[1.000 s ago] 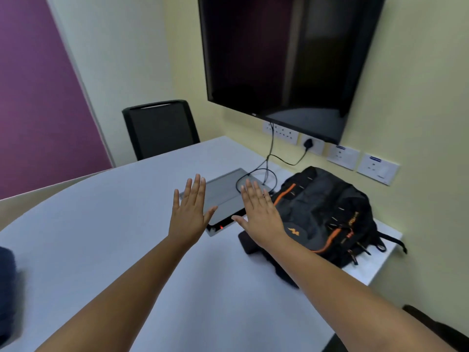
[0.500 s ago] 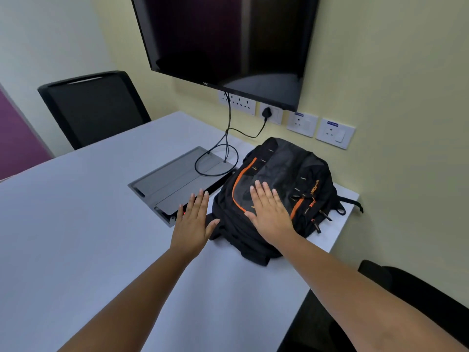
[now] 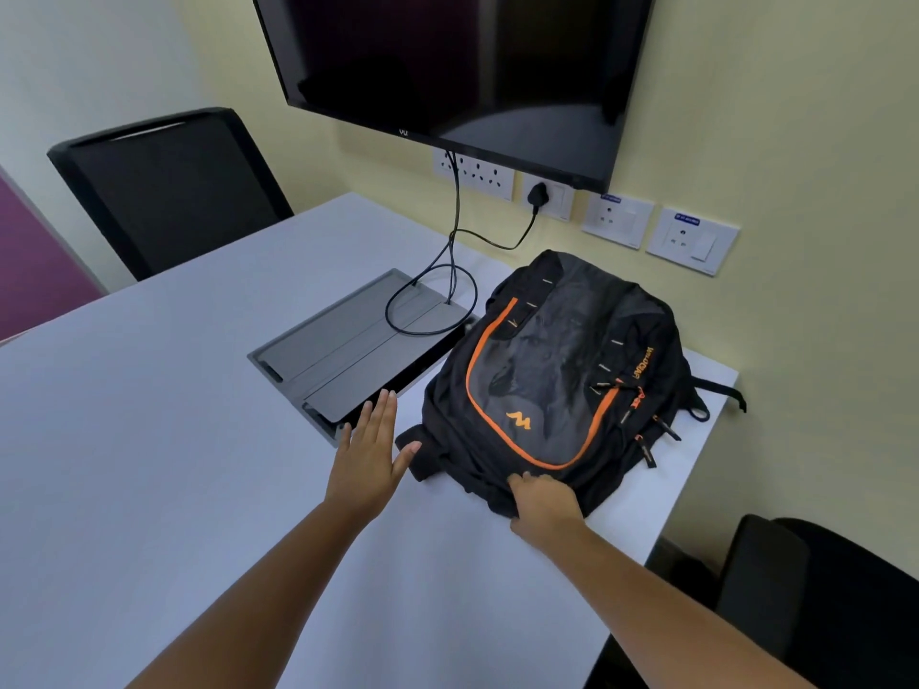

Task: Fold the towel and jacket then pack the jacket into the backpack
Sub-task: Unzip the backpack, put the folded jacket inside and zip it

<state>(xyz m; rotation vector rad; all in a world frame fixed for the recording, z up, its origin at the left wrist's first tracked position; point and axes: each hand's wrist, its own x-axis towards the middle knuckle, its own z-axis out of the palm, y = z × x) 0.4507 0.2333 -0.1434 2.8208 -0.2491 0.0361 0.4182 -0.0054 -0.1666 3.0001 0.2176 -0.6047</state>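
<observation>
A white table [image 3: 149, 464] fills most of the view, its far edge meeting a pale yellow wall. A dark television screen [image 3: 462, 67] hangs on that wall above a row of sockets [image 3: 616, 221], one with a black plug in it. A black office chair [image 3: 169, 191] stands at the far left end of the table, and part of another dark chair [image 3: 820, 604] shows at the lower right.

The backpack [image 3: 557, 380] (black, with orange piping and a small orange logo) lies flat on the table's far right corner, front panel up, straps trailing toward the wall side. Just to its left a grey cable-box lid [image 3: 348, 355] is set into the tabletop, with a looped black cable [image 3: 437, 310] running up to the screen and the plug.

The left hand [image 3: 370, 460] hovers flat over the table beside the backpack's near left corner, fingers straight and together, thumb spread, holding nothing. The right hand [image 3: 544, 504] rests on the backpack's near edge, its fingers curled down into the black fabric and gripping it.
</observation>
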